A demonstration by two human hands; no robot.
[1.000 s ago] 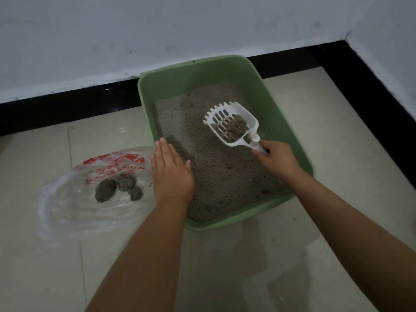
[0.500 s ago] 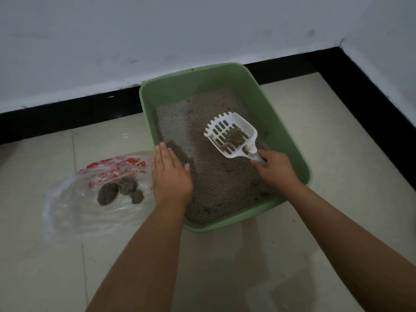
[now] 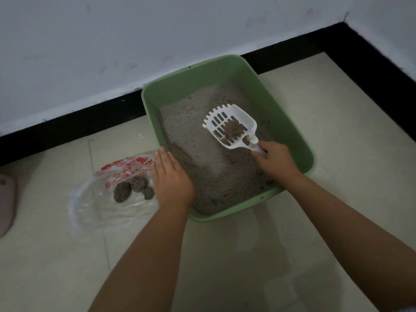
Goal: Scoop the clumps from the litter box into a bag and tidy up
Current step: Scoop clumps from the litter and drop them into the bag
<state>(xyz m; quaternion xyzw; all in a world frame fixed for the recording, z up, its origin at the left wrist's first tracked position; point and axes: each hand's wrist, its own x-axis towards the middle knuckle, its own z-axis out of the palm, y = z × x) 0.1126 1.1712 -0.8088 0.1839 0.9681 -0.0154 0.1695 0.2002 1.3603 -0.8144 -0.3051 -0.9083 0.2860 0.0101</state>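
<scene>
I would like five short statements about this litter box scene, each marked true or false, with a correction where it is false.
1. The right hand holds the white scoop by its handle. True.
2. The scoop is empty. False: a clump lies in it.
3. The plastic bag lies on the floor to the left of the green litter box. True.
4. The bag holds no clumps yet. False: three clumps lie in it.
5. The left hand grips the bag with curled fingers. False: its fingers are straight, and it lies over the near left rim of the box.
</scene>
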